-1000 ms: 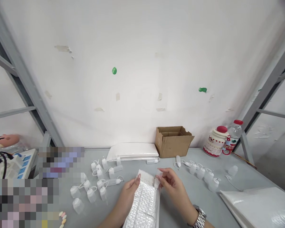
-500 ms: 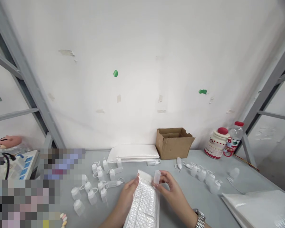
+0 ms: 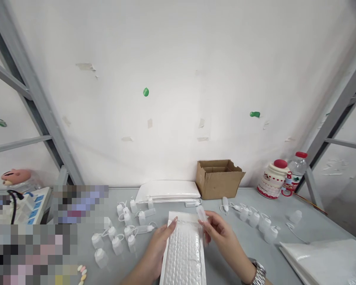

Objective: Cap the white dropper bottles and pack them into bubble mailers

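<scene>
A white bubble mailer [image 3: 184, 249] lies lengthwise on the grey table [image 3: 243, 253] in front of me. My left hand [image 3: 160, 245] grips its left edge, thumb up near the top corner. My right hand [image 3: 221, 233] is at the mailer's top right corner and pinches a small clear plastic bottle [image 3: 201, 213] that tilts over the mailer's opening. A metal watch sits on my right wrist.
Several small white capped bottles lie to the left [image 3: 118, 237] and right [image 3: 255, 219]. A stack of white mailers [image 3: 169, 190] and an open cardboard box [image 3: 218, 178] stand at the back. A red-lidded jar [image 3: 273, 178], water bottle [image 3: 295, 170] and more mailers [image 3: 323, 257] are at right.
My right hand has lifted the small bottle from the mailer's corner and tilted it over the top edge. The mailer now lies flatter and straighter. My view has shifted slightly.
</scene>
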`<act>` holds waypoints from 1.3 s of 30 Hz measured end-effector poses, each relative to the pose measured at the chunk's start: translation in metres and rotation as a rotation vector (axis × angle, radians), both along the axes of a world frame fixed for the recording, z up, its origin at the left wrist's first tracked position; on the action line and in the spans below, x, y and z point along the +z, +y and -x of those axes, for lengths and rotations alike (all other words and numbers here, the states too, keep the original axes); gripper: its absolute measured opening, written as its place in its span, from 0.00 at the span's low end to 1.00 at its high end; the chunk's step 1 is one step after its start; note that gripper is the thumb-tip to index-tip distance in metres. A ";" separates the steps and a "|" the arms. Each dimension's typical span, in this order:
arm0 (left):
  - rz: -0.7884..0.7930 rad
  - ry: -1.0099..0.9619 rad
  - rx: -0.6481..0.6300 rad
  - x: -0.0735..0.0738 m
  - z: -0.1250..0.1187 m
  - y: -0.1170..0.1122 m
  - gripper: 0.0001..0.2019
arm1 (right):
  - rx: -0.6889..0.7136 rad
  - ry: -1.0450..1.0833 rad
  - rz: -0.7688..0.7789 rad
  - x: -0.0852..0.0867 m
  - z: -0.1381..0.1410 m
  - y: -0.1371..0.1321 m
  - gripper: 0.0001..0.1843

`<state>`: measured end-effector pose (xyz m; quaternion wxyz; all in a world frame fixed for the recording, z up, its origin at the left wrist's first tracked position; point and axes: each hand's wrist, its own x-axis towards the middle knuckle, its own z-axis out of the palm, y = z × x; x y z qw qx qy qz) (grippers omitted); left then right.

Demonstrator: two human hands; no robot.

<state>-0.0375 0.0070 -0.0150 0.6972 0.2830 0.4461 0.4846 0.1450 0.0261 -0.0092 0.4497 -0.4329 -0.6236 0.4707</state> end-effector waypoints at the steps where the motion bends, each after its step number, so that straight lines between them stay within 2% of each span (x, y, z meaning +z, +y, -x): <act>1: -0.026 -0.006 -0.007 0.001 0.000 0.000 0.22 | 0.000 -0.043 0.020 -0.002 0.001 0.000 0.21; 4: -0.077 0.009 -0.043 0.001 0.001 0.000 0.23 | -0.036 -0.146 0.011 -0.005 0.001 0.000 0.23; 8: -0.101 0.134 -0.048 -0.002 0.001 0.001 0.22 | -0.111 -0.232 -0.034 -0.001 -0.003 0.000 0.19; 10: -0.117 0.189 -0.032 -0.003 0.001 0.003 0.22 | -0.101 -0.293 -0.084 0.005 -0.006 0.000 0.17; 14: -0.158 0.254 -0.027 -0.001 0.001 0.006 0.20 | 0.047 -0.428 -0.143 0.017 -0.012 -0.002 0.13; 20: -0.161 0.263 -0.103 -0.002 -0.008 0.001 0.20 | 0.265 -0.513 -0.031 0.032 -0.022 -0.001 0.11; 23: -0.173 0.307 -0.157 -0.004 -0.010 -0.001 0.16 | 0.358 -0.487 0.016 0.030 -0.023 -0.001 0.11; 25: -0.215 0.357 -0.161 -0.004 -0.010 -0.001 0.14 | 0.355 -0.450 0.034 0.026 -0.022 0.000 0.13; 28: -0.228 0.396 -0.155 -0.003 -0.009 -0.001 0.18 | 0.362 -0.359 0.076 0.020 -0.020 0.001 0.17; 31: -0.201 0.394 -0.144 -0.003 -0.010 -0.002 0.22 | 0.419 -0.265 0.160 0.014 -0.016 0.000 0.17; 33: -0.194 0.374 -0.116 -0.004 -0.010 -0.001 0.24 | 0.346 -0.216 0.187 0.008 -0.011 0.000 0.14; 37: -0.194 0.325 -0.068 -0.005 -0.005 0.003 0.24 | 0.055 -0.120 0.105 -0.005 0.001 0.000 0.14; 39: -0.199 0.308 -0.054 -0.004 -0.002 0.005 0.24 | 0.012 -0.084 0.083 -0.007 0.004 0.000 0.16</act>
